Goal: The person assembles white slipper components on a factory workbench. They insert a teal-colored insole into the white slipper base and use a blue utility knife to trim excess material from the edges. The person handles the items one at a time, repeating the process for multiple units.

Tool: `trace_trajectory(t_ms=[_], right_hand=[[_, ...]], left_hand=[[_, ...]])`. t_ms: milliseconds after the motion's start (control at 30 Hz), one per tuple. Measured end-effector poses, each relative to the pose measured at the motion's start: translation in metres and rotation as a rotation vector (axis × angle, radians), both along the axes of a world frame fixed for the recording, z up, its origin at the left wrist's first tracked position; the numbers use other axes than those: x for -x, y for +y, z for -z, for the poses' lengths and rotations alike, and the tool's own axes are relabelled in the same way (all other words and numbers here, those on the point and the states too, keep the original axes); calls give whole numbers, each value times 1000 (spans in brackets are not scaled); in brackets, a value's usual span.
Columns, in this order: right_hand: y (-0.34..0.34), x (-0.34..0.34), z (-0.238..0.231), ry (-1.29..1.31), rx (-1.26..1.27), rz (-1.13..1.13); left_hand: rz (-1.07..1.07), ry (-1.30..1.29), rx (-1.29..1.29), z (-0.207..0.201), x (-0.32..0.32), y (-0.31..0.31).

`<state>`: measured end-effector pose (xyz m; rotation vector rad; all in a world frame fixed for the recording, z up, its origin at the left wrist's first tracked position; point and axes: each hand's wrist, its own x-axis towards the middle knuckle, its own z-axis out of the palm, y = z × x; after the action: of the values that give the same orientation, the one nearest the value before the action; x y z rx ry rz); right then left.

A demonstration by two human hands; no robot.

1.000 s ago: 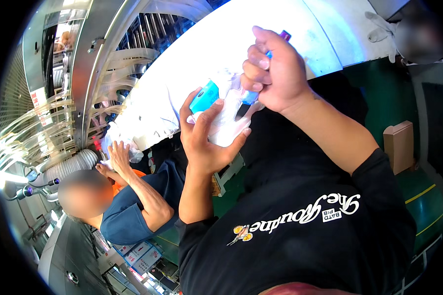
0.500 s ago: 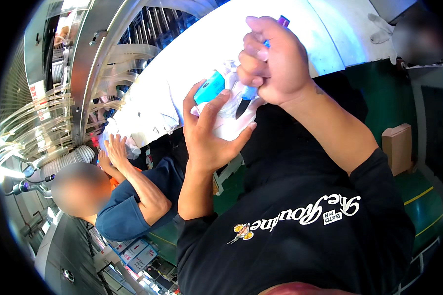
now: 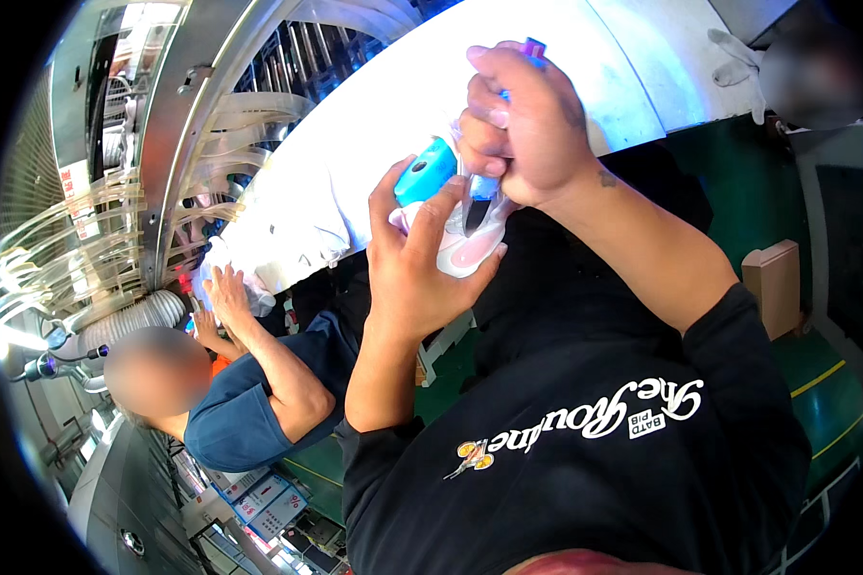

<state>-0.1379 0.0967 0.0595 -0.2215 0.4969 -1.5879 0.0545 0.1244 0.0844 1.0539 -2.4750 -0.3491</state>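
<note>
My left hand (image 3: 412, 254) is closed around a glossy white-and-pink piece (image 3: 475, 254) with a rounded blue part (image 3: 427, 172) on its far left side. A small dark hole shows in the blue part. My right hand (image 3: 525, 129) is wrapped in a fist around a blue-handled tool (image 3: 484, 188). The handle's purple end sticks out above the fist, and its dark flat tip points down into the white piece, between my two hands. Whether the tip is a blade or bristles I cannot tell. My right fingers hide most of the handle.
A brightly lit white table (image 3: 585, 67) curves along the far side. To the left, a person in a dark blue shirt (image 3: 259, 412) handles something whitish. Clear tubes (image 3: 77, 240) hang beyond. White gloves (image 3: 736, 62) lie at the far right; a cardboard box (image 3: 772, 287) stands below.
Both hands have shifted slightly, my right one a little left and down. The held piece has turned, showing more of the blue part and its hole. The grips are unchanged.
</note>
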Motion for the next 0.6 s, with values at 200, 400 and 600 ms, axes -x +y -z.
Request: trace_trajectory(t_ms=[200, 400, 600], right_hand=[[9, 5, -11, -111, -27, -24], [-9, -10, 3, 38, 21, 32], [-17, 14, 17, 18, 55, 95]], left_hand=[[-11, -2, -31, -2, 5, 2], [-49, -25, -46, -6, 10, 2], [-155, -66, -39, 2, -27, -2]])
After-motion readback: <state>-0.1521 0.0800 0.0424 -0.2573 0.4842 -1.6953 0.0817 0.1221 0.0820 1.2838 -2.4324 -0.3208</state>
